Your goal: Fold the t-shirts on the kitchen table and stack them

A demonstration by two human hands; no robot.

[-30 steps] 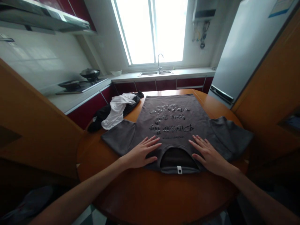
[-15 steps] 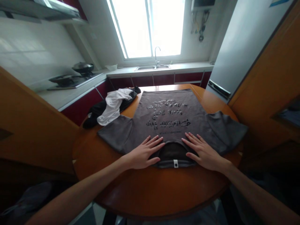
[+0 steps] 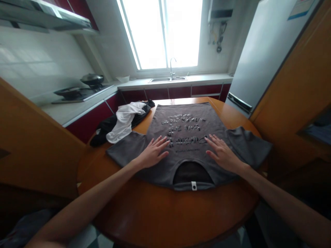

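A dark grey T-shirt (image 3: 191,155) lies spread face up on the round wooden table (image 3: 176,217), its neckline and white tag toward me. Black lettering on its chest reads upside down from here. My left hand (image 3: 153,153) rests flat on the shirt left of the print, fingers spread. On the other side, my right hand (image 3: 222,154) lies over the chest near the right sleeve, also with its fingers apart. Neither hand grips the cloth. The right sleeve is slightly rumpled.
White and black clothes (image 3: 125,119) are heaped at the table's left back edge. Beyond stand a counter with a sink (image 3: 168,79), a stove holding a lidded wok (image 3: 92,79), and a pan (image 3: 67,92). A fridge (image 3: 258,58) is at the right.
Both hands have slid from beside the neckline up the shirt, away from me. My left hand has also moved a little outward. The shirt keeps its place on the table.
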